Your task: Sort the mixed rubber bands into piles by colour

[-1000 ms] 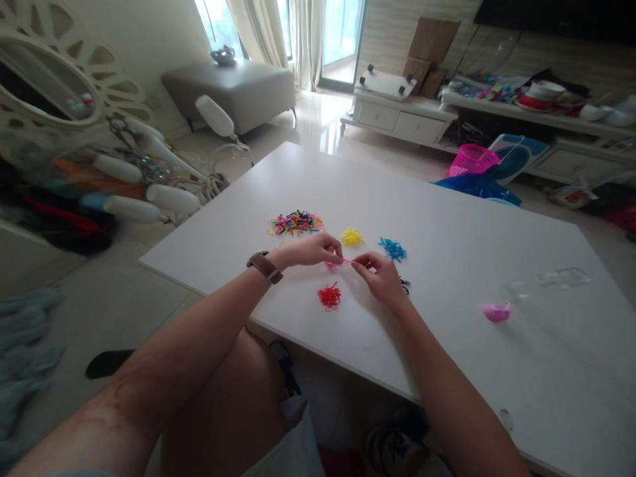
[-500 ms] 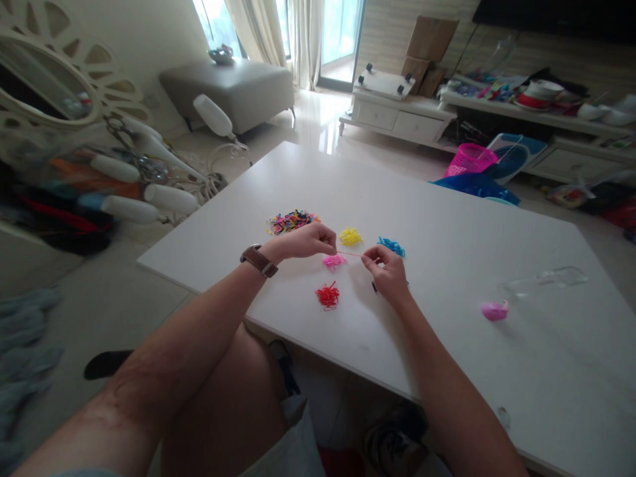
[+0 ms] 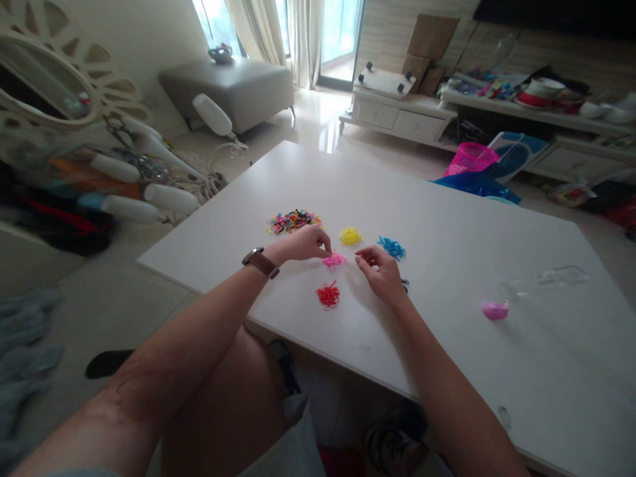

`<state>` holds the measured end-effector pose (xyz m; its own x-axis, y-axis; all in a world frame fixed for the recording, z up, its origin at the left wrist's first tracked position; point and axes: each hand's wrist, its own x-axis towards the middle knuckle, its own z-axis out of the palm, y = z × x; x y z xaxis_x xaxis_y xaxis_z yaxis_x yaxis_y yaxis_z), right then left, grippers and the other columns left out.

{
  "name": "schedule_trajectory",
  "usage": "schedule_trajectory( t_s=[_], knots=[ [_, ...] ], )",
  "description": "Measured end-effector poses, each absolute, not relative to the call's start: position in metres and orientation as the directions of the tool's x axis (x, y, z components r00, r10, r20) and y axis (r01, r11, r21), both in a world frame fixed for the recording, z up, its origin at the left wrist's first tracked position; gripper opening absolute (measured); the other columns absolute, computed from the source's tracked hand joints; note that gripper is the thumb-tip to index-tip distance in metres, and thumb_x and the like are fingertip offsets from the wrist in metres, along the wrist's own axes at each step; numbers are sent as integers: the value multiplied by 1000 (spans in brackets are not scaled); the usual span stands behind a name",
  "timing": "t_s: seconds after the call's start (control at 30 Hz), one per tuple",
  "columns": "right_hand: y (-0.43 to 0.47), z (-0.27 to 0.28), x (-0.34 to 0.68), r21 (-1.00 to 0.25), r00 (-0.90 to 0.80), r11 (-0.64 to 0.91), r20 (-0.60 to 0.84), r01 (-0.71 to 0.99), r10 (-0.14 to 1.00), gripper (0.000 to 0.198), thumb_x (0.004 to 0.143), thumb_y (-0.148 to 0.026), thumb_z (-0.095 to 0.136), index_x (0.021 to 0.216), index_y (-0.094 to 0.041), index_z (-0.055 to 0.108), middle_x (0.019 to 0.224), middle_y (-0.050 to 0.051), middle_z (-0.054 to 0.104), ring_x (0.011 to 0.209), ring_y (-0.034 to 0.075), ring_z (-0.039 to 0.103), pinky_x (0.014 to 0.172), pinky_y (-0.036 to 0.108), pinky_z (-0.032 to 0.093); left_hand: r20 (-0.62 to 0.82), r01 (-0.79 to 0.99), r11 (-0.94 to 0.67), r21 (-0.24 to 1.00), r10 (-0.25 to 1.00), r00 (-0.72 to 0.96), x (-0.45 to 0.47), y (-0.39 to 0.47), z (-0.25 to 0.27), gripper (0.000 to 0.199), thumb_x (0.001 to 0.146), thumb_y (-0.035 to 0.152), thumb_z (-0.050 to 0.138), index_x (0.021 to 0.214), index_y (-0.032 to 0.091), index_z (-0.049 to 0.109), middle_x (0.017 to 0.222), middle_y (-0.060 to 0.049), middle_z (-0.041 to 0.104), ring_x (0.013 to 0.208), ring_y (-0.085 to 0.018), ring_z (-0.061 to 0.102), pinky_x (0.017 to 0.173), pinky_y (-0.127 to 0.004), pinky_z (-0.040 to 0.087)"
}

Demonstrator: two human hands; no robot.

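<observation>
My left hand, with a brown-strapped watch on its wrist, reaches to the edge of the pink rubber band pile. Its thumb and index finger are pinched at the tips; whatever is between them is hidden. To the right of that pile, my right hand hovers with thumb and fingers slightly apart, and no band shows in it. A red rubber band pile lies nearer to me. Yellow bands and blue bands lie beyond the hands. Some black bands show partly behind my right hand.
A larger mixed-colour band heap lies behind my left hand on the white table. Toward the right are a small pink object and a clear plastic container. A lamp with white shades stands beyond the left edge.
The thin pinkish band stretched between my hands is no longer visible there. My left hand has lowered to the pink pile, and my right fingers have loosened and shifted slightly left.
</observation>
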<state>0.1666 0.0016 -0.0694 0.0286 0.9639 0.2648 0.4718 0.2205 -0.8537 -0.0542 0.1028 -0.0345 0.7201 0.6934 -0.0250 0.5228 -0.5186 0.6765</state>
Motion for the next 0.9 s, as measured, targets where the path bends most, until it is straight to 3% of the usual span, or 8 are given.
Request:
schedule_trajectory(
  t_s=[0.2,0.4,0.67,0.77,0.9],
  knots=[
    [1,-72,165,-848,-29,237,254,473,967,13,85,-32,65,87,-19,69,74,2,67,64,14,60,60,26,49,-41,521,-536,664,670,741,-55,101,-34,17,74,28,71,79,13,80,52,6,38,51,-7,35,52,-24,27],
    [-1,-71,163,-855,-129,296,266,427,955,27,87,-32,67,113,-22,71,100,6,74,73,15,65,62,27,52,-44,443,-542,714,597,801,-46,92,-33,20,76,30,70,82,15,80,54,6,40,51,-7,35,51,-24,24],
    [-1,-74,163,-837,-123,326,304,439,945,10,85,-28,69,85,-21,76,77,3,73,68,16,64,64,29,50,-94,425,-450,785,593,800,-43,89,-30,21,75,31,73,85,14,79,54,6,40,50,-7,34,50,-24,23],
    [-2,-71,164,-844,-140,330,299,423,944,10,85,-29,71,84,-21,77,79,4,73,69,16,64,64,30,50,-73,382,-328,864,669,740,-46,91,-26,24,76,33,74,91,14,77,56,6,41,52,-7,35,50,-23,24],
    [-5,-67,162,-865,-310,368,266,341,913,12,86,-32,71,87,-22,78,85,5,72,73,16,64,66,29,50,-154,162,71,984,793,589,-45,92,-27,26,88,36,65,90,11,73,63,0,53,55,-8,46,53,-22,35]
  ],
)
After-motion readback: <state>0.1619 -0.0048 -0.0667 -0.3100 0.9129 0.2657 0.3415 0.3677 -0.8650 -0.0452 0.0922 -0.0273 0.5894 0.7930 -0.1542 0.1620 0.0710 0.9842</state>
